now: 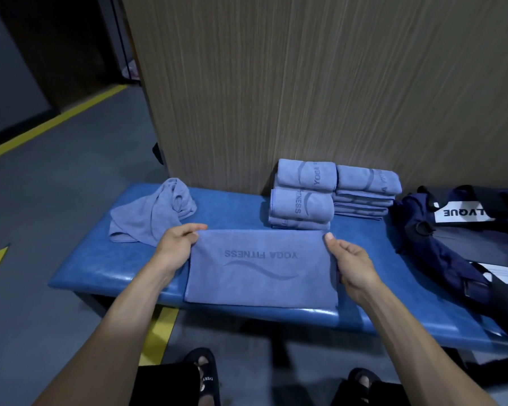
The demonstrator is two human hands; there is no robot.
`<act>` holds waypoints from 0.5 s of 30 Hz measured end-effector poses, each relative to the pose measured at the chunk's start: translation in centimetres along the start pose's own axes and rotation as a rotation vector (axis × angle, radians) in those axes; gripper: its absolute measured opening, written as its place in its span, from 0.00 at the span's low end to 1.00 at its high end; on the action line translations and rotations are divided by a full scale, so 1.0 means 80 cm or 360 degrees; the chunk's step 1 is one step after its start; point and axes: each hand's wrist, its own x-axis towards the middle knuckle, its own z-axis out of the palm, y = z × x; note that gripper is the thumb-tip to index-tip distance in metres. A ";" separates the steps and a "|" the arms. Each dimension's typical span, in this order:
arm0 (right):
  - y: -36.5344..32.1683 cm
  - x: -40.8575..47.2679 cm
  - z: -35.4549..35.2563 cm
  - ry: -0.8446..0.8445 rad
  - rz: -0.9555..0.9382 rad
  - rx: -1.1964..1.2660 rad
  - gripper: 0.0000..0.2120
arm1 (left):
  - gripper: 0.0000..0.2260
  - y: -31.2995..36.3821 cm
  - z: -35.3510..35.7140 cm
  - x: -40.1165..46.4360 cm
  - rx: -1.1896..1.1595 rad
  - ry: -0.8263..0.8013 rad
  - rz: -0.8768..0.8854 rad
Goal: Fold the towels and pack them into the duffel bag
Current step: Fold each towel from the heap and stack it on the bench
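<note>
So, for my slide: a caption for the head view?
Both hands pinch a half-folded towel on the blue bench, beside folded stacks.

Half-folded towel (261,266) is lying flat at the front middle of the desk (82,273). Left hand (175,244) is pinching its far left corner, right hand (349,259) is gripping its right edge. Crumpled towel (156,210) is sitting behind and to the left. Two stacks of folded towels are standing behind the flat one against the wall panel (305,83): left stack (302,197), right stack (364,191), touching. Duffel bag (452,230) is lying at the right end of the desk.
</note>
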 end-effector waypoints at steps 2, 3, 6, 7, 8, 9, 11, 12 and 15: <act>-0.012 -0.006 0.007 0.0133 -0.0367 -0.0246 0.24 | 0.13 -0.002 -0.012 -0.002 0.0272 -0.0035 0.0139; -0.020 -0.010 0.011 0.0181 -0.0540 -0.0373 0.24 | 0.13 -0.002 -0.017 -0.004 0.0460 -0.0055 0.0231; -0.056 -0.019 0.028 0.0207 -0.0879 -0.0635 0.21 | 0.13 -0.004 -0.032 -0.004 0.0827 -0.0065 0.0415; -0.068 -0.017 0.034 0.0199 -0.0932 -0.0666 0.20 | 0.12 -0.005 -0.037 -0.002 0.0892 -0.0057 0.0440; -0.083 -0.015 0.041 0.0170 -0.0982 -0.0681 0.20 | 0.11 -0.003 -0.041 -0.001 0.0945 -0.0052 0.0451; -0.095 -0.010 0.047 0.0145 -0.1015 -0.0702 0.19 | 0.10 -0.001 -0.043 0.002 0.0980 -0.0046 0.0435; -0.126 -0.002 0.061 0.0072 -0.1094 -0.0748 0.18 | 0.10 0.009 -0.046 0.006 0.1035 -0.0006 0.0391; -0.141 0.005 0.068 0.0032 -0.1138 -0.0759 0.16 | 0.10 0.016 -0.046 0.009 0.1056 0.0019 0.0376; -0.182 0.026 0.091 -0.0018 -0.1291 -0.0809 0.15 | 0.08 0.036 -0.052 0.027 0.1113 0.0165 0.0429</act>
